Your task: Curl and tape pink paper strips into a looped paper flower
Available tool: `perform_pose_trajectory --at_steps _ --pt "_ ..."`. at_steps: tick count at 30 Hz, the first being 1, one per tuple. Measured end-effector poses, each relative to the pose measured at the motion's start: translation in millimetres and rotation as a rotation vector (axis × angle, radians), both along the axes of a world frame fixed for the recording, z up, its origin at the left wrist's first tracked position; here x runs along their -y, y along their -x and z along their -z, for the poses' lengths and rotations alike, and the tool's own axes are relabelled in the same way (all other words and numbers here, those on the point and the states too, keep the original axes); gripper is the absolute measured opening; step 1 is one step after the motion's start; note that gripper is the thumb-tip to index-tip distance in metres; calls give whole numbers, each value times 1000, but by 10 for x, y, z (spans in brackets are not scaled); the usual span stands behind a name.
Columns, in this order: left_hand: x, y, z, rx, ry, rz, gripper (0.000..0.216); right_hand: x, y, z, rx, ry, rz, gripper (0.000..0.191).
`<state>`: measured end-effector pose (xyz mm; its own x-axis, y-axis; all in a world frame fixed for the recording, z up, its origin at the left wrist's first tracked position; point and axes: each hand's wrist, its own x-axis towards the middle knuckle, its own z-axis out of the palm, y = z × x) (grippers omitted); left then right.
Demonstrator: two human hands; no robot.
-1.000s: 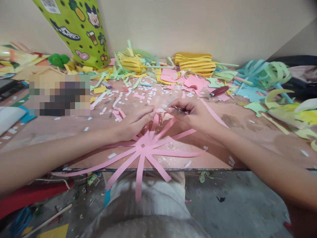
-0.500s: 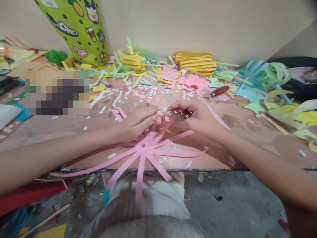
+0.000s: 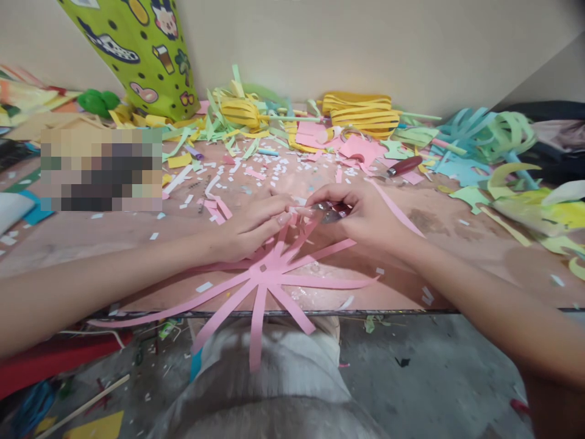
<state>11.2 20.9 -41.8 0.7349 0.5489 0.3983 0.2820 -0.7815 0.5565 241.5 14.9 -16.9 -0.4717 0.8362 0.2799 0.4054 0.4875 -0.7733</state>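
Note:
A pink paper cutout with long strips radiating from a centre with a small square hole lies at the table's near edge, several strips hanging over it. My left hand rests above its far strips, thumb and fingertips closed on a pink strip end. My right hand meets it there, with thumb and index finger pinched close to the same strip end. Tucked in the curled fingers of my right hand is a shiny, dark and silvery object, whose kind I cannot make out. The fingertips partly hide the strip ends.
Small white paper bits are scattered over the table. A red-handled cutter lies right of centre. Yellow slit-paper lanterns, blue and green paper loops and a green patterned bag line the wall.
The view has shifted very slightly. Both hands keep nearly the same place and grip at the pink strip end, and the paper cutout has hardly moved.

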Motion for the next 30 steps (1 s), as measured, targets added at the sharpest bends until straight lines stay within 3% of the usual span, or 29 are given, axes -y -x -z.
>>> perform_pose_trajectory --at_steps 21,30 --pt "-33 26 66 34 -42 -8 32 0 18 81 -68 -50 0 10" --pt "7 -1 -11 31 25 12 28 21 41 66 -73 -15 24 7"
